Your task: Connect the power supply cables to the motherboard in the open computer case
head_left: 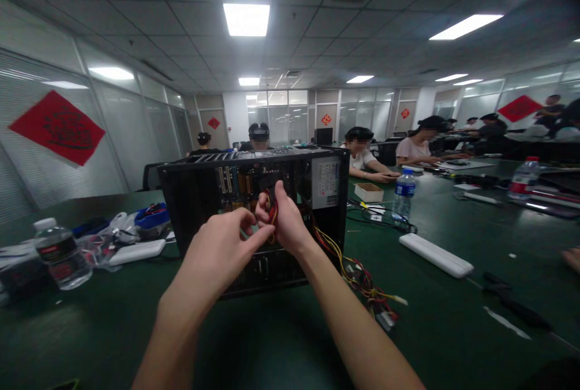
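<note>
An open black computer case [199,197] stands on the green table [281,335] in front of me, its inside facing me. Both my hands reach into it. My right hand [285,221] is closed around a bundle of red, yellow and black wires [272,214]. My left hand [222,251] is closed too, its thumb and fingers pinching at the same wires just left of the right hand. A loose loom of coloured cables [362,281] trails out of the case onto the table to the right. A silver power supply [325,182] sits in the case's upper right.
A water bottle [61,254], plastic bags and a white bar [136,251] lie at the left. Another bottle [403,192], a small cardboard box [368,192] and a white bar [435,255] lie at the right, with a black tool [512,305] nearer. Several people sit at the far side.
</note>
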Demonstrator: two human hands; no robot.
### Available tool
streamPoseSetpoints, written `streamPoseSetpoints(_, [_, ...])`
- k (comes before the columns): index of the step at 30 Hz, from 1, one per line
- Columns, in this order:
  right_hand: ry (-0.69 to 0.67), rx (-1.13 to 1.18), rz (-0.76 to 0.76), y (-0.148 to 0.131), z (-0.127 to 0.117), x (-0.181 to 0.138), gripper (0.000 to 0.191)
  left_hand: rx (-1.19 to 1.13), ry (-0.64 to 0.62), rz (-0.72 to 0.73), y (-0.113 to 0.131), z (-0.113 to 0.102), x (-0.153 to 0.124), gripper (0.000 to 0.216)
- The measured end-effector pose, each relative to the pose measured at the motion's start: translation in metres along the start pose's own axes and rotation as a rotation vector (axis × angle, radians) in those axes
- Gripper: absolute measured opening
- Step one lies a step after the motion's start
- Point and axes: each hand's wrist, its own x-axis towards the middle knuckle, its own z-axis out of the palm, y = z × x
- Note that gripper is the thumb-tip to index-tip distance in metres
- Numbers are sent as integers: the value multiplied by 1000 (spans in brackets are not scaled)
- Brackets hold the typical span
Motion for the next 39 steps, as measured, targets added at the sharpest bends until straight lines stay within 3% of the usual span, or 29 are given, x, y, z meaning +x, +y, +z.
streamPoseSetpoints(6, [146,-182,-120,-9,-4,-5,65,-57,21,63,-8,27,16,40])
streamPoseSetpoints(12, [216,-566,-260,-18,-14,-7,68,-228,-25,144,-15,19,17,25])
streamPoseSetpoints(18, [190,-597,-168,-25,-27,-10,69,-561,-159,137,-18,14,20,19])
streamPoseSetpoints(25, [310,-581,-187,-26,-26,-14,56,-542,-130,103,-24,21,27,34])
streamPoseSetpoints(31, [157,-712,-265,-27,-19,-17,47,-518,-58,101,-28,31,32,31])
streamPoseSetpoints(39, [203,-715,-293,-30,-16,-19,51,-299,96,142,-16,33,22,36])
